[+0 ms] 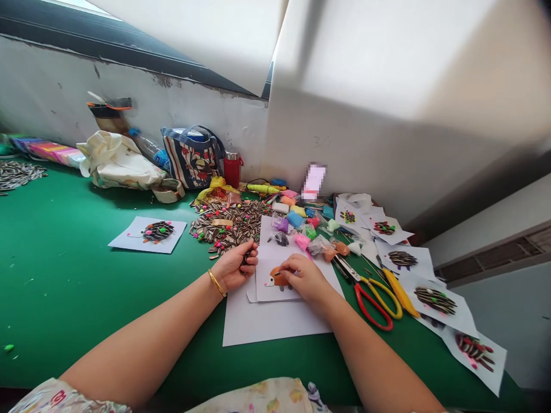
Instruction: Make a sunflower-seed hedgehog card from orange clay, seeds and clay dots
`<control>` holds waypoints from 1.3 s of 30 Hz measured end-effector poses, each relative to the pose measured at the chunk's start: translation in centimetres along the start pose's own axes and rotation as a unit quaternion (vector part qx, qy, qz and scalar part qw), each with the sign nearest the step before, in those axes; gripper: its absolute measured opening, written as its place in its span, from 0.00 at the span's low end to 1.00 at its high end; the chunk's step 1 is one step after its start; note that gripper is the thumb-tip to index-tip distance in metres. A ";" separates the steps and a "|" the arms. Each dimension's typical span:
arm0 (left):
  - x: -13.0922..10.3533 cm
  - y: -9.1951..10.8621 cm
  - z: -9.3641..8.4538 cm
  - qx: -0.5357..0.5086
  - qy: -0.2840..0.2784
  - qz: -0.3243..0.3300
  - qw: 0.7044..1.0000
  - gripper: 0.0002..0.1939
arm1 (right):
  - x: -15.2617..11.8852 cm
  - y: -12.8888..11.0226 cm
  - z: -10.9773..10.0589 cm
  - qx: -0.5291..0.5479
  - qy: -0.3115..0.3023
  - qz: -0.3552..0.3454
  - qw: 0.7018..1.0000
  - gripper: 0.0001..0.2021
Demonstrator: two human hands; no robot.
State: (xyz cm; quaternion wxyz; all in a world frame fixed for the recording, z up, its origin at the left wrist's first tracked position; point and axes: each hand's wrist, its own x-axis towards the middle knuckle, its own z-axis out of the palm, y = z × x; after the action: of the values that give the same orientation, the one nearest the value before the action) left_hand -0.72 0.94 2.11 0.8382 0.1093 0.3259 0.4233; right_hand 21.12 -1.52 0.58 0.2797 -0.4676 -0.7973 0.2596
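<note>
My left hand (235, 269), with a gold bangle at the wrist, is curled closed around dark striped sunflower seeds (245, 259). It hovers just left of a small white card. On that card is a hedgehog (275, 280) of brown clay with a pale face, a dark eye and a pink nose. My right hand (306, 281) is over the hedgehog's back, its thumb and fingers pinched on a dark sunflower seed at the clay; the fingers partly hide the body. Beneath the card lie larger white sheets (275, 327).
Behind my left hand spreads a pile of sunflower seeds (232, 221) with coloured bits. Bagged coloured clay (301, 241), scissors (374, 298) and a yellow cutter (400, 292) lie to the right. Hedgehog cards (443, 301) line the right edge; another card (148, 234) lies left. Bags (193, 158) stand along the wall.
</note>
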 end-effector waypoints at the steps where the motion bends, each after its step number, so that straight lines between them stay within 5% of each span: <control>1: 0.0 -0.1 0.0 0.003 0.002 0.000 1.000 0.09 | 0.0 -0.3 0.0 -0.010 -0.002 -0.008 1.000 0.10; 39: 0.2 -0.3 0.0 0.043 0.018 -0.005 0.999 0.09 | -0.2 -0.6 1.0 -0.223 -0.025 -0.110 0.968 0.05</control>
State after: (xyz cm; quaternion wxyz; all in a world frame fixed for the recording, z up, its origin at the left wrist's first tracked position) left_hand -0.45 0.90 1.92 0.8290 0.1357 0.3590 0.4068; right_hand 20.17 -2.14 0.17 0.1744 -0.4212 -0.8884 0.0544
